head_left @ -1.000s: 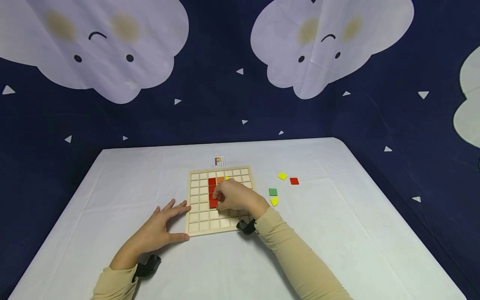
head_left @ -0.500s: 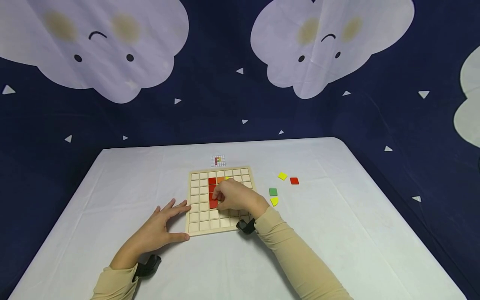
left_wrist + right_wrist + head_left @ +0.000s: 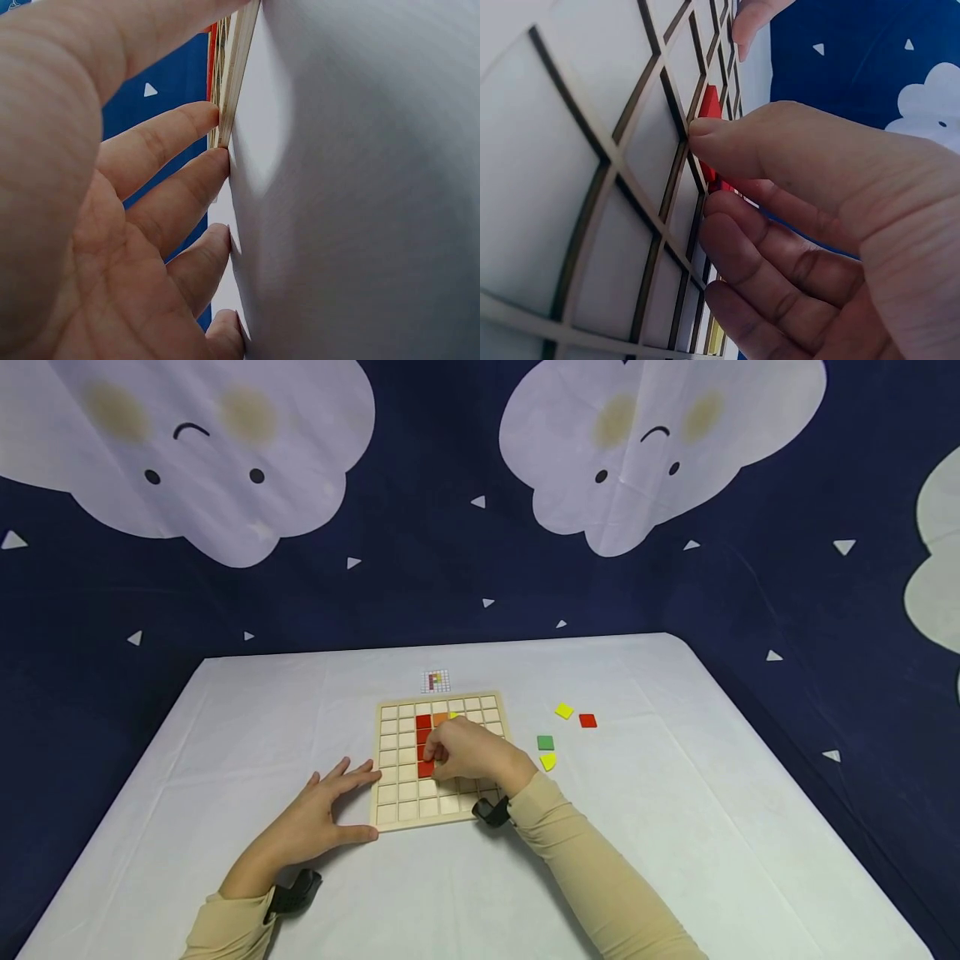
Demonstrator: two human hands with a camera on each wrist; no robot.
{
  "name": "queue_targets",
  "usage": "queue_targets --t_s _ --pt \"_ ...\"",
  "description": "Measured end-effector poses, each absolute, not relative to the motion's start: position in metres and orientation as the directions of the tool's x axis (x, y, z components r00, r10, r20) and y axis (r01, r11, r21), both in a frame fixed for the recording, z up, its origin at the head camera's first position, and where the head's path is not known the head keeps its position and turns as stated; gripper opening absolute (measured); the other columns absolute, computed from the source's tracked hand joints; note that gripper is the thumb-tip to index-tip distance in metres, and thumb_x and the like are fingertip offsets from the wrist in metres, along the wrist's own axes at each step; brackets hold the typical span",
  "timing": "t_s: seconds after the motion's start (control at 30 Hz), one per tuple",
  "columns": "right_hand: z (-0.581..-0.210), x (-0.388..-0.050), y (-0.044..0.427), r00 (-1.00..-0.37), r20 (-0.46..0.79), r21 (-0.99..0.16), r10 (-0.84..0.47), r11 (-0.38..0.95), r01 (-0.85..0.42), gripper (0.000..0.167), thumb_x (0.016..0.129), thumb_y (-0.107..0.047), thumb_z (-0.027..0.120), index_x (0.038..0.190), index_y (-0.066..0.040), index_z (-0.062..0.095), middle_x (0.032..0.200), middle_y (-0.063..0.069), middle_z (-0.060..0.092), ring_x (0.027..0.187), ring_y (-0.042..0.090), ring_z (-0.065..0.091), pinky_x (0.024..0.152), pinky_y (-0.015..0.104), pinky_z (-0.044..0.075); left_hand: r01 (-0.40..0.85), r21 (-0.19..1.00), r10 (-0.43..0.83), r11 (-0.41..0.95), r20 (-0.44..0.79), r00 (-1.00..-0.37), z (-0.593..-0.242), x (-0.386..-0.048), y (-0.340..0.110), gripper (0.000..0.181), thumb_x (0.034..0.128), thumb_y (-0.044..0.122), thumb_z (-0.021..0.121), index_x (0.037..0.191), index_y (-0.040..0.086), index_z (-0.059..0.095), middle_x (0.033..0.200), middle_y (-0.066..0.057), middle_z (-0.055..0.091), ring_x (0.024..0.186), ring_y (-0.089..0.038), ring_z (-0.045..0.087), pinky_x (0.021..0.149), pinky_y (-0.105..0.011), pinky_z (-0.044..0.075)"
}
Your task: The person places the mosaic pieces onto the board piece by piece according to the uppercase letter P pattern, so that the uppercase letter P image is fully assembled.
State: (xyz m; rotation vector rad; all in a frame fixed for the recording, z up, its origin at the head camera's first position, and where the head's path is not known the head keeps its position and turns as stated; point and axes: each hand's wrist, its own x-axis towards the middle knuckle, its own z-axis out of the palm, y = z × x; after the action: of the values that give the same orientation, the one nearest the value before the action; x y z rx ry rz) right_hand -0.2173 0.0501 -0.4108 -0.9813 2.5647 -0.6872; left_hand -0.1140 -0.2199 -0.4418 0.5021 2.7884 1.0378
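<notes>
My right hand [image 3: 472, 750] reaches over the wooden grid board [image 3: 397, 794] in the head view. Its thumb and index finger pinch a red square tile [image 3: 426, 769] at the lower end of a column of red tiles [image 3: 423, 722]; the right wrist view shows the red tile [image 3: 711, 105] at the thumb tip. Part of the board is hidden under this hand. My left hand [image 3: 311, 822] lies to the left with fingers spread. Its fingertips and thumb touch the edge of the board [image 3: 238, 67], as the left wrist view also shows.
An orange tile [image 3: 440, 719] and a partly covered yellow tile [image 3: 453, 715] sit in the board's upper rows. Right of it lie loose green [image 3: 545, 742], red [image 3: 588, 721] and yellow tiles [image 3: 564, 711]. Behind the board is a small pattern card [image 3: 436, 681] on the white-covered table [image 3: 675, 827].
Both hands stay in nearly the same place. The lowest red tile shifts very slightly under my right fingers, and a line shows more plainly between it and the tile above.
</notes>
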Motion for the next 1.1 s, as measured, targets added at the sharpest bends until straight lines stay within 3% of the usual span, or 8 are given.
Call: queue_targets --t_s 0.63,0.93,1.1 --pt "-0.406 -0.222 0.066 -0.703 -0.082 -0.592 -0.706 0.602 -0.536 0.019 0.089 -0.009 0.084 0.108 -0.010 0.080 0.100 0.000 0.077 0.089 0.010 0.065 0.084 0.024 0.056 0.254 0.653 0.342 0.714 -0.009 -0.940 -0.443 -0.114 -0.219 0.082 0.0776 0.038 0.096 0.149 0.013 0.064 0.166 -0.016 0.050 0.161 -0.055 0.024 0.123 -0.085 0.008" --pt "-0.404 -0.235 0.101 -0.724 -0.060 -0.641 -0.687 0.583 -0.500 0.019 0.093 -0.006 0.080 0.112 -0.006 0.078 0.103 0.002 0.078 0.089 0.008 0.066 0.083 0.022 0.057 0.252 0.650 0.338 0.717 -0.008 -0.941 -0.443 -0.113 -0.218 0.082 0.0770 0.037 0.097 0.148 0.013 0.064 0.166 -0.016 0.050 0.161 -0.054 0.024 0.123 -0.084 0.009" --pt "-0.400 -0.244 0.129 -0.766 -0.054 -0.639 -0.641 0.612 -0.466 0.022 0.093 -0.009 0.081 0.115 -0.007 0.078 0.109 0.005 0.079 0.093 0.010 0.070 0.088 0.028 0.060 0.250 0.651 0.335 0.717 -0.008 -0.942 -0.443 -0.113 -0.218 0.082 0.0769 0.036 0.097 0.148 0.013 0.064 0.166 -0.015 0.050 0.161 -0.054 0.024 0.123 -0.084 0.008"
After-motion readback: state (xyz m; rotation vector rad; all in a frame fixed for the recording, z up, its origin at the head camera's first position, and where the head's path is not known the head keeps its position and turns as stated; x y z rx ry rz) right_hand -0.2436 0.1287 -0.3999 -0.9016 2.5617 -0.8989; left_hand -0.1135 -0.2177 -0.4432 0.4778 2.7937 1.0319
